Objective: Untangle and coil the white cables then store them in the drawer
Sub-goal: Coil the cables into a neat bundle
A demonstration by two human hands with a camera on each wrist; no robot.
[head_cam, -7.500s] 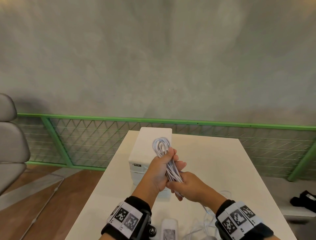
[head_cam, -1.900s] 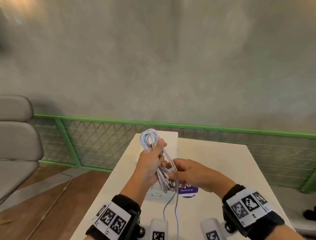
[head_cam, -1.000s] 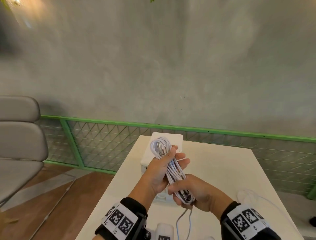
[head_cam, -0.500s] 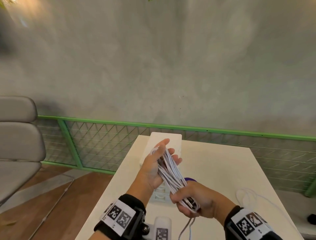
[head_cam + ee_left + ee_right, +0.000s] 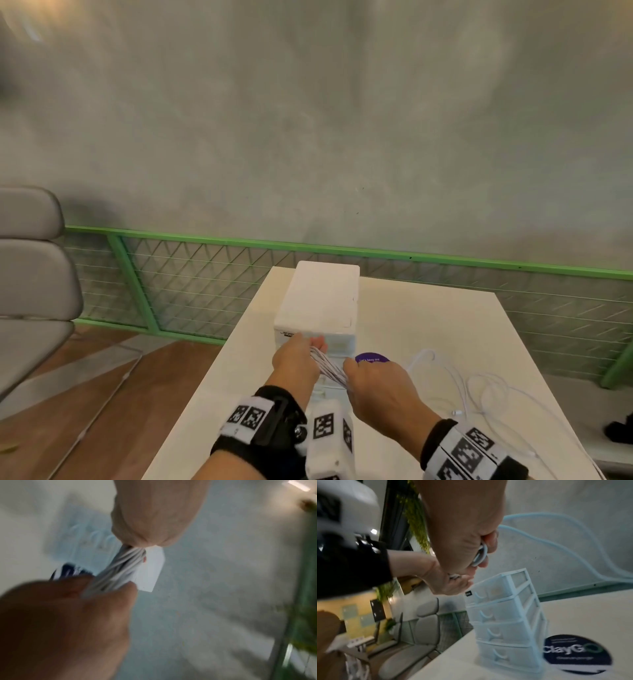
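Observation:
A coiled bundle of white cable [image 5: 327,368] stretches between my two hands just in front of the white drawer unit [image 5: 322,301]. My left hand [image 5: 305,353] grips the far end, close to the unit's top drawer. My right hand [image 5: 356,371] grips the near end with curled fingers. In the left wrist view the coil [image 5: 123,572] runs from my left hand [image 5: 96,588] up into my right hand [image 5: 147,539]. The right wrist view shows a cable loop [image 5: 481,555] inside my right hand [image 5: 486,547], with the drawer unit [image 5: 505,615] and its shut drawers below.
A second white cable [image 5: 479,394] lies loose on the table [image 5: 428,325] to the right. A round purple sticker [image 5: 371,359] sits beside the drawer unit. A grey chair [image 5: 30,291] stands at the left, and a green mesh railing [image 5: 205,274] runs behind the table.
Both hands have come down with the coil, from held up in the air to low in front of the drawer unit. The trailing cable end no longer hangs below my right hand.

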